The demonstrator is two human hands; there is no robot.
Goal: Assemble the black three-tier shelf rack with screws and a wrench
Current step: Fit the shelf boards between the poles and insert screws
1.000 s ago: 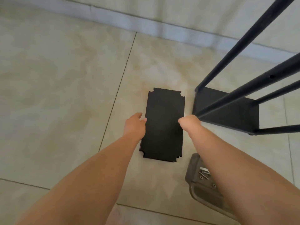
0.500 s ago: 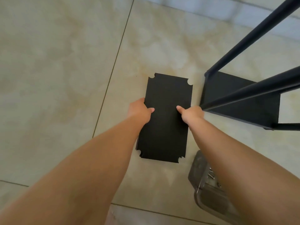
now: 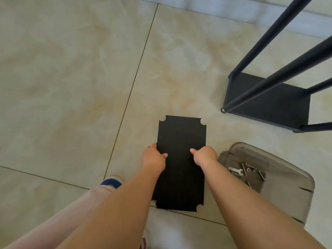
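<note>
Ok so from the head cam I'm looking straight down at a tiled floor (image 3: 71,87). Both hands have hold of a flat black panel (image 3: 180,137) with notched corners. The left hand (image 3: 152,158) grips its left long edge, thumb lying on the top face pointing right, other fingers tucked under the edge where I can't see them. The right hand (image 3: 205,155) does the mirror thing on the right long edge: thumb on top pointing left, fingers curled under and hidden. So it's a thumb-over, fingers-under pinch on each side, about midway along the panel. It runs lengthwise away from me, near end over a grout line. I can't tell if it's clear of the floor or touching it.

The rack (image 3: 269,103) stands well apart at upper right: one black shelf down low with black tubes (image 3: 280,24) running up and out of view, and a bolt head (image 3: 223,110) showing at the near left corner.

Just right of the right forearm there's a smoky clear plastic bin (image 3: 287,194) sitting on the floor. Inside it are loose screws (image 3: 251,171) and a small flat wrench (image 3: 235,170), bunched toward the left end.

Bottom left: a leg in light trousers and a blue shoe toe (image 3: 111,182) just beside the left forearm. Pale baseboard (image 3: 215,9) along the top.
</note>
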